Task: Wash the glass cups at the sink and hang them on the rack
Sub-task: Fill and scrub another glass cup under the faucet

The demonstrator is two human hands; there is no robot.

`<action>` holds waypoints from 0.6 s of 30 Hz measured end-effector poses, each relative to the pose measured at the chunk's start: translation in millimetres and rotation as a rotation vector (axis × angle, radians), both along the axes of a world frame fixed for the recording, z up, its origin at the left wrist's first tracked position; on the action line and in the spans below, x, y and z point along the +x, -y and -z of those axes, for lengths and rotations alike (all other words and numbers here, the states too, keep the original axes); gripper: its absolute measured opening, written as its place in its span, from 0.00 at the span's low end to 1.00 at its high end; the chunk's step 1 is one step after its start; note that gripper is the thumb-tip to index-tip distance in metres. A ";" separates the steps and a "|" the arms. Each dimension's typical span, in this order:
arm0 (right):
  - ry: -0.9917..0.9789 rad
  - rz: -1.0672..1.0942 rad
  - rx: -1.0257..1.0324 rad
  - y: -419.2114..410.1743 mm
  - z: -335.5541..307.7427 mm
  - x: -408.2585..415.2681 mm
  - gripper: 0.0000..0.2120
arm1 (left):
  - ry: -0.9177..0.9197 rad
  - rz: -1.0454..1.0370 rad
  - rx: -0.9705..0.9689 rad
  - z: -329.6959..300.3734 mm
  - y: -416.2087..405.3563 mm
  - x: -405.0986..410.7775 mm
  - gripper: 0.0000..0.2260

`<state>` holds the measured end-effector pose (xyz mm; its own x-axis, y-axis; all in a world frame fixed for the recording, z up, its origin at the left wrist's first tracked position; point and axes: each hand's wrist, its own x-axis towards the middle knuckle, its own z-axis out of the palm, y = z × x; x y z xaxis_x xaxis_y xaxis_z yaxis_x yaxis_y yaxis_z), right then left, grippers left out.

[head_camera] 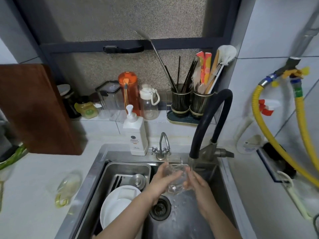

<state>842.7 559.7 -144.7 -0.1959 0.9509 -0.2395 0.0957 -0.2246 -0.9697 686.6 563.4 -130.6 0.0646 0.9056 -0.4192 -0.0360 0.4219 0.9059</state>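
Both hands meet over the right part of the sink, wrapped round one glass cup that sits tilted between them under the black-hosed faucet, with water spilling off it toward the drain. The left hand comes in from the lower left, its grip curled round the near-left wall of the glass; the right hand closes on the opposite side, fingers pressed to the glass — so the cup is clamped from both sides, clear of the basin floor. The faucet's spout end hangs just beside the cup's upper right, and the small metal tap stands close behind, so there is little room rearward. To the left, touching distance from the left forearm, a steel tray fills the sink's left half and holds a white plate, a round steel lid and dark chopsticks. Open basin lies below and right of the hands, around the drain. On the table rim behind stands a white pump bottle; a utensil holder sits farther back on the ledge. The table left of the sink is mostly bare near its edge, save a clear bottle of yellowish liquid lying there.
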 end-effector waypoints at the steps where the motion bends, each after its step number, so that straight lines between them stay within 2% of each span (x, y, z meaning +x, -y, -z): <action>1: -0.040 0.018 -0.034 0.0 1.2 -0.5 0.12 | -0.010 -0.025 0.024 2.5 2.4 0.3 0.42; 4: -0.159 0.050 -0.096 0.0 5.3 3.5 0.22 | -0.132 -0.081 0.117 12.9 3.0 0.4 0.34; 6: -0.186 0.038 -0.093 1.2 3.8 8.2 0.28 | -0.202 -0.047 0.166 9.9 1.2 0.5 0.33; 8: -0.202 0.030 -0.103 4.4 1.3 12.6 0.25 | -0.317 -0.011 0.203 2.0 -0.2 3.8 0.33; 11: -0.250 0.047 -0.080 13.2 -5.0 18.3 0.15 | -0.479 0.046 0.251 -6.7 -0.8 17.9 0.38; 13: -0.288 0.088 -0.109 19.7 -5.4 23.9 0.16 | -0.574 0.103 0.282 -5.9 -1.8 29.8 0.41; 16: -0.299 0.072 -0.077 29.4 -6.3 31.5 0.19 | -0.813 0.178 0.343 -4.5 -4.6 49.0 0.33; 18: -0.264 0.085 -0.046 35.9 -7.5 34.5 0.16 | -0.960 0.230 0.370 -7.2 -3.6 61.3 0.35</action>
<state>877.2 523.8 -137.2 -0.1770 0.9560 -0.2342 -0.1802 -0.2654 -0.9472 748.0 567.0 -123.4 0.0390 0.9956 -0.0854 0.8104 0.0185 0.5856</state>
